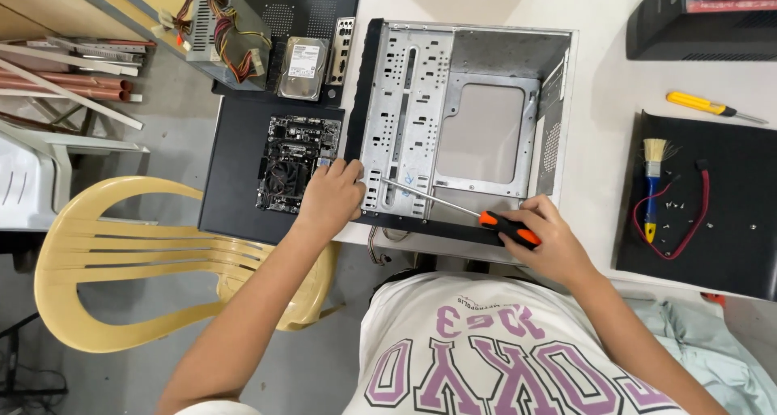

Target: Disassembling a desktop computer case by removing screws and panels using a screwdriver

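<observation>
Case (453,123) centre frame, stripped bare | motherboard (291,162), drive (303,68), power supply (218,34) out, upper left | left hand (328,198) fingers curled on case edge | right hand (544,241) clamped on screwdriver (457,208), tip at drive cage | loose screws (676,217) on mat, right | teardown judged nearly complete.
</observation>
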